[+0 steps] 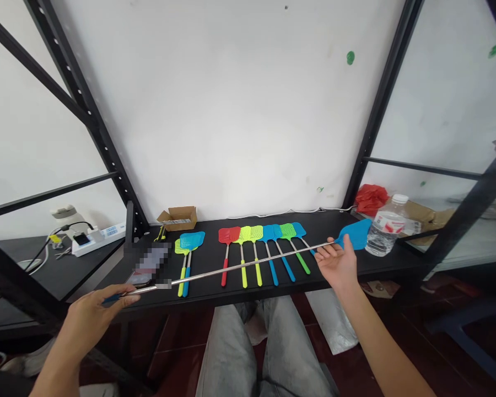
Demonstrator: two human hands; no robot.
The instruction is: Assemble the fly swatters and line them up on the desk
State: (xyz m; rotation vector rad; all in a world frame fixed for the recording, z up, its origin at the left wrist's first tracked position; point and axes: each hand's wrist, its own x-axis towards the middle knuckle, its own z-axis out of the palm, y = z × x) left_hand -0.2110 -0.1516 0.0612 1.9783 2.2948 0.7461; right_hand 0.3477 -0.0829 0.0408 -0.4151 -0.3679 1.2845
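Observation:
A blue fly swatter [357, 234] with its metal rod stretched out long spans the space between my hands, above the black shelf. My left hand [97, 309] is closed on its blue handle at the left. At the other end, my right hand [338, 259] pinches the rod's end by the blue paddle. Behind the rod lies a row of shorter swatters: a red swatter [230, 236], yellow ones [255, 234], blue ones [268, 232] and a green swatter [288, 230]. Farther left, a blue swatter [192, 240] partly covers a yellow swatter [179, 248].
A small open cardboard box [177, 219] stands at the back left, near a blurred-out phone [149, 267]. A power strip [101, 240] lies beyond the left post. On the right are a water bottle [386, 226] and a red plastic bag [371, 198]. Black metal posts flank the shelf [209, 295].

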